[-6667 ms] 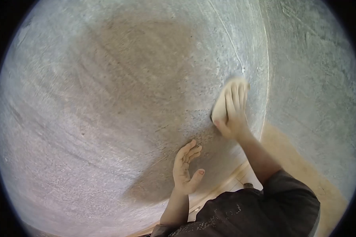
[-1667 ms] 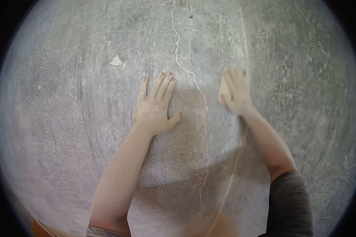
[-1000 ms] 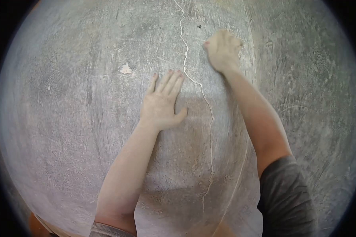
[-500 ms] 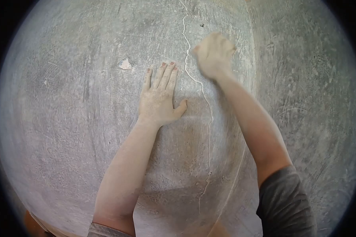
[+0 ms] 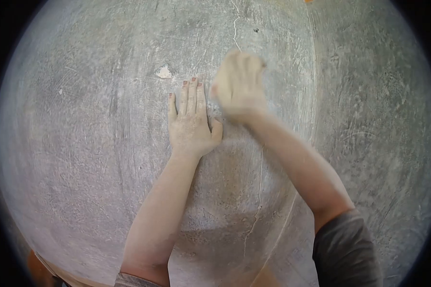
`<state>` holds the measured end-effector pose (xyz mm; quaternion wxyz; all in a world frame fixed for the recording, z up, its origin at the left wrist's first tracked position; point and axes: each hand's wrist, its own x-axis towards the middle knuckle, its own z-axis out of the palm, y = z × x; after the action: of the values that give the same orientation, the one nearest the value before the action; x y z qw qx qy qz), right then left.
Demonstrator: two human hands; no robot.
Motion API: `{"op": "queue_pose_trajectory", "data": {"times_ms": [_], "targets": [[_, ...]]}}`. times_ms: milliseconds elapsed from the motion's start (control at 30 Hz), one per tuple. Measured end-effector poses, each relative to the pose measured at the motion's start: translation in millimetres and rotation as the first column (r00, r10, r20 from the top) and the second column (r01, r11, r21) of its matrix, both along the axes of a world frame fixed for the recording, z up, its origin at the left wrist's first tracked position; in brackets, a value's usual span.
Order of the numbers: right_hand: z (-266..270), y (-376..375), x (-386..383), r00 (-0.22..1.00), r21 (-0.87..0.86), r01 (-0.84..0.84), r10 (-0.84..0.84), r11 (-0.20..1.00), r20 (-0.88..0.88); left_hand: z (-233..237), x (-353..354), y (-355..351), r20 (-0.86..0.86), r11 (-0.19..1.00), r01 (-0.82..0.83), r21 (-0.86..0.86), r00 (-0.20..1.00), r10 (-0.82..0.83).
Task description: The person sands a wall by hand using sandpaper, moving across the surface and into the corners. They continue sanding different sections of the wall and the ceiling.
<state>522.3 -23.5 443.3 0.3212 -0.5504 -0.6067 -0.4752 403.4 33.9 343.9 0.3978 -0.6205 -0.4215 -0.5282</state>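
Observation:
My left hand [image 5: 190, 129] lies flat against a grey, mottled plaster wall [image 5: 96, 158], fingers stretched upward and thumb out to the side. To its right, my right hand [image 5: 240, 88] is over a thin pale crack [image 5: 261, 179] that runs down the wall, covering part of it. Its fingers look curled, with the back of the hand toward me, and motion blurs them. Whatever may be under the palm is hidden. Both hands look dusty.
A chipped white patch [image 5: 164, 72] shows above and left of my left hand. A small dark hole [image 5: 256, 30] sits beside the crack's upper part. A fainter pale line [image 5: 285, 222] slants down the right side. Something orange-brown [image 5: 36, 265] shows at the lower left edge.
My right hand has moved down and left, from beside the crack to over it. My left hand stays flat on the wall while the view has shifted slightly left.

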Motion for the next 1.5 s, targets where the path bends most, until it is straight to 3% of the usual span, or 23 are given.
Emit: {"op": "queue_pose_trajectory", "data": {"times_ms": [33,100,200,267,333,433,500,567,633,700,767,800,867,933,1000,1067,1167,1233,1333,1367,1400,1433,1500], "targets": [[-27.5,8.9,5.2,0.988,0.047,-0.04,0.032,0.998,0.153,-6.2,-2.3,-0.5,0.009,1.0,0.003,-0.017,1.0,-0.003],[-85.7,31.2,59.8,0.854,0.138,-0.34,0.244,0.93,0.461,-16.5,-11.5,1.2,-0.034,0.999,0.049,0.001,0.998,-0.049],[-58.0,25.7,99.6,0.8,-0.086,-0.142,0.166,0.986,0.576,-25.0,-33.2,0.1,-0.107,0.99,0.14,-0.007,0.984,-0.14],[-16.1,11.2,58.5,0.905,-0.042,-0.11,0.117,0.993,0.409,-23.0,-44.6,-0.2,-0.182,0.99,0.14,-0.014,0.973,-0.14],[20.5,63.6,39.0,0.932,0.343,-0.321,0.23,0.883,0.281,-13.4,-62.9,2.3,-0.284,0.997,0.077,-0.006,0.956,-0.076],[22.8,60.4,-15.0,0.975,0.414,-0.22,0.215,0.883,0.058,-9.1,-86.7,1.8,-0.117,0.997,0.004,0.08,0.993,0.006],[-4.7,-5.3,-50.2,0.967,-0.03,0.177,-0.169,0.984,0.189,-11.9,-95.4,2.5,-0.03,0.997,0.0,0.082,1.0,0.003],[-64.2,-3.0,-24.4,0.843,-0.255,-0.096,0.215,0.962,0.493,-15.1,-96.2,2.1,0.022,0.996,-0.013,0.087,1.0,0.011],[-68.7,18.6,37.4,0.572,-0.16,-0.337,0.337,0.928,0.748,-15.0,-95.6,3.3,0.03,0.993,-0.054,0.108,0.998,0.051],[-35.2,5.6,21.4,0.556,-0.194,-0.183,0.264,0.964,0.788,-19.7,-93.1,3.5,0.027,0.995,-0.04,0.093,0.999,0.037],[10.9,5.7,-2.8,0.785,-0.058,-0.141,0.147,0.988,0.601,-22.2,-96.5,2.0,0.011,0.997,-0.033,0.074,0.999,0.033],[24.6,28.9,2.8,0.853,0.201,-0.331,0.201,0.922,0.481,-23.2,-96.9,1.6,0.007,0.998,-0.027,0.065,1.0,0.027],[32.0,72.2,-15.9,0.95,0.536,-0.259,0.112,0.804,0.291,-22.3,-98.9,1.0,0.003,0.998,-0.022,0.055,1.0,0.022],[26.8,47.1,-62.9,0.995,0.239,-0.029,0.005,0.971,0.1,-21.1,-100.0,-0.7,0.003,0.999,-0.013,0.033,1.0,0.013],[-16.8,6.6,-68.5,0.946,-0.11,-0.109,0.137,0.988,0.294,-19.8,-102.1,0.9,0.001,0.999,0.001,0.042,1.0,-0.001],[-92.9,23.4,-5.3,0.545,0.002,-0.602,0.409,0.799,0.732,-21.9,-103.4,1.4,-0.015,0.999,0.009,0.04,1.0,-0.009],[-40.0,3.8,45.3,0.733,-0.038,-0.27,0.231,0.962,0.64,-22.5,-104.4,0.3,-0.045,0.999,-0.047,0.024,0.998,0.048],[-2.1,2.5,75.5,0.958,0.277,-0.09,0.008,0.957,0.285,-21.2,-100.2,-2.6,-0.062,0.991,-0.134,-0.002,0.989,0.134],[13.9,43.0,75.4,0.998,0.579,-0.05,0.027,0.814,0.049,-15.8,-80.5,-14.8,-0.209,0.989,-0.139,-0.049,0.97,0.126],[9.7,8.1,40.2,0.999,0.295,0.037,-0.044,0.955,0.018,-12.2,-72.3,-14.2,-0.228,0.995,-0.097,-0.032,0.97,0.088],[-4.8,-33.0,9.4,0.993,-0.018,0.119,-0.119,0.993,0.011,-8.3,-65.7,-12.5,-0.241,0.998,-0.055,-0.014,0.969,0.05],[-41.9,-20.6,23.0,0.971,0.154,-0.091,0.054,0.984,0.232,-5.4,-59.7,-11.5,-0.261,1.0,-0.016,0.0,0.965,0.015],[-67.4,-12.1,50.7,0.862,0.098,-0.282,0.207,0.954,0.462,2.5,-50.8,-14.1,-0.307,1.0,-0.007,-0.01,0.952,0.004]]}}
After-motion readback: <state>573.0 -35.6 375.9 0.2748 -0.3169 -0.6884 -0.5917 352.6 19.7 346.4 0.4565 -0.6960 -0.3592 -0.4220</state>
